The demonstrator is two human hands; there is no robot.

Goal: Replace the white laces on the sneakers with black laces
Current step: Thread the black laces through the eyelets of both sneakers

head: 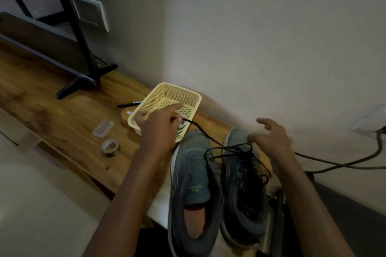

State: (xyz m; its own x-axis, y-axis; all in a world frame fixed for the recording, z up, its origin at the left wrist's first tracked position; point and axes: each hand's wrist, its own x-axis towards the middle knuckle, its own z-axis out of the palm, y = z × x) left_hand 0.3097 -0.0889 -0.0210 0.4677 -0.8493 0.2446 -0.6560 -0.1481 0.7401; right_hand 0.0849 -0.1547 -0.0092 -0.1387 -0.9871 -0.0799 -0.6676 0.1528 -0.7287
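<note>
Head view, left hand (158, 129) over the yellow mesh basket (189, 97), fingertips pinching a loose black lace (201, 130), grip blurred, white laces (183, 125) half hidden beneath that hand, right hand (271, 142) with fingers spread apart above the laced sneaker (247, 204), unlaced sneaker (194, 148) alongside, heel cut off.

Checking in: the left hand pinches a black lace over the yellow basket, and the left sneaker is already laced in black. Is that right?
Not quite. In the head view, the black lacing is on the right sneaker. The left sneaker has no lace in it. The rest holds: the left hand pinches a black lace over the yellow basket.
</note>
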